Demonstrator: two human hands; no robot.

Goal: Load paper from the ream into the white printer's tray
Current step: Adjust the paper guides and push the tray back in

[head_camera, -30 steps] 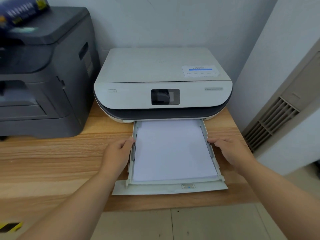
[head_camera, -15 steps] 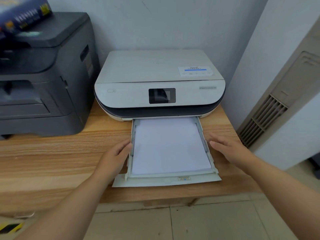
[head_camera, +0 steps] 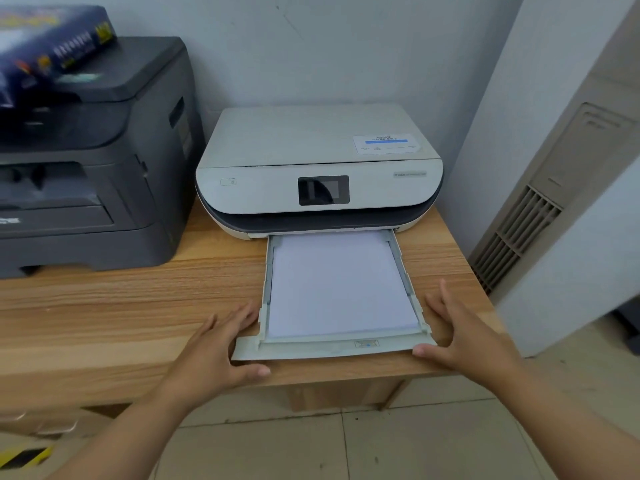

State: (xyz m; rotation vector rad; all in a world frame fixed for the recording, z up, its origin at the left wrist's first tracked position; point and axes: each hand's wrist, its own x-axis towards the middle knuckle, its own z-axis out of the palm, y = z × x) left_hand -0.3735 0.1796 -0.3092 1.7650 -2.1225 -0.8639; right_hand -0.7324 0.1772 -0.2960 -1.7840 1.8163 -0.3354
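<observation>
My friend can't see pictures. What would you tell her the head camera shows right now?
Two bare hands, left hand and right hand, rest open at the front corners of a pulled-out white plastic paper tray holding a stack of white paper, below a white printer on a wooden table. A dark grey printer stands left.

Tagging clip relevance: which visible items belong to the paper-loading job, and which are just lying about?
Job: white printer; its pulled-out tray; paper stack in it; blue ream; left hand; right hand.

Bystanders: dark grey printer; wooden desk; vent grille.
</observation>
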